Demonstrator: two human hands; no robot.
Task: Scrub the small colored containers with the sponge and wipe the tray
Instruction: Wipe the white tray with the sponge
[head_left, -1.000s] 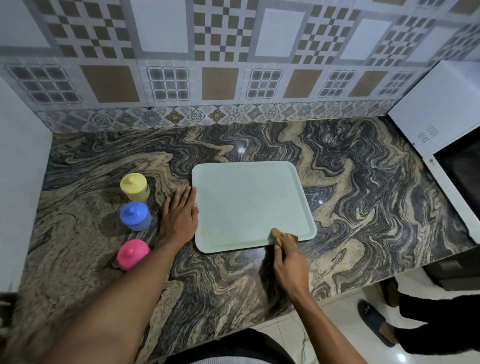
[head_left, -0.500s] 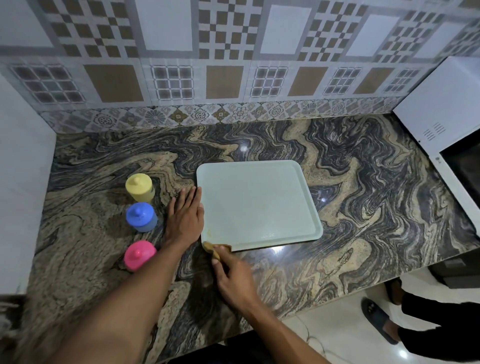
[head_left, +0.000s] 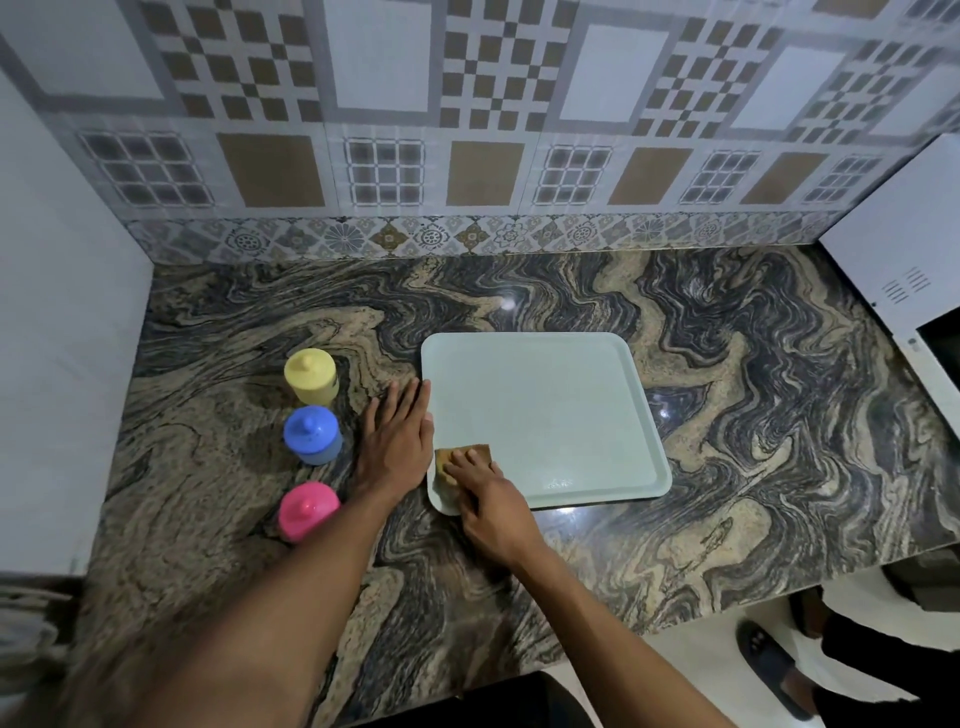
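A pale green tray (head_left: 545, 415) lies flat on the marbled counter. My right hand (head_left: 488, 504) presses a yellow-brown sponge (head_left: 467, 454) onto the tray's near left corner, fingers on top of it. My left hand (head_left: 397, 439) lies flat on the counter, fingers spread, against the tray's left edge. Left of that hand three small lidded containers stand in a row: yellow (head_left: 310, 376) farthest, blue (head_left: 312, 434) in the middle, pink (head_left: 307, 510) nearest, partly behind my left forearm.
A tiled wall runs along the back of the counter (head_left: 753, 415) and a white panel (head_left: 57, 364) closes the left side. A white appliance (head_left: 904, 270) stands at the right. Another person's sandalled foot (head_left: 769, 660) is on the floor beyond the counter's front edge.
My right hand slid the sponge from the tray's near right corner along the front edge to the near left corner, then up onto the tray surface. My left hand stayed put.
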